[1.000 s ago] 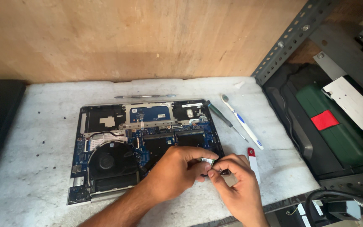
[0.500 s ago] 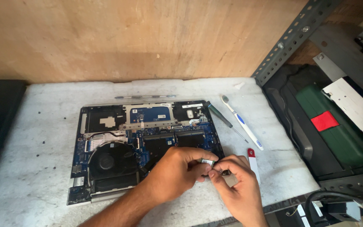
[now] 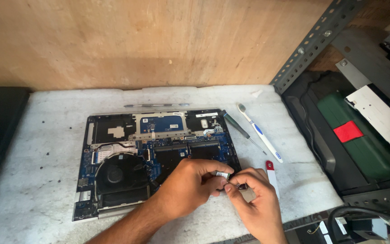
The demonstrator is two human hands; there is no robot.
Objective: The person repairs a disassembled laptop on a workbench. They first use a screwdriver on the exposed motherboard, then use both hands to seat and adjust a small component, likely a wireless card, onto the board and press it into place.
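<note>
Illumination even and moderately bright, warm in tone, apparently from above. Worktop (image 3: pixel 32 180) evenly lit, no glare. Soft, short shadows beneath the hands. Left margin and right-hand shelving darker, detail lost in black areas. Focus sharp across the centre; slight wide-angle bending toward the edges.

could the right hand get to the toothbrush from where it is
Probably yes: the toothbrush lies bare on the table, just beyond the right hand, nothing between them. But that hand and the left hand are pinching a small part.

Left hand (image 3: pixel 190 183) and right hand (image 3: pixel 256 199) fingertip to fingertip, both pinched.
</note>
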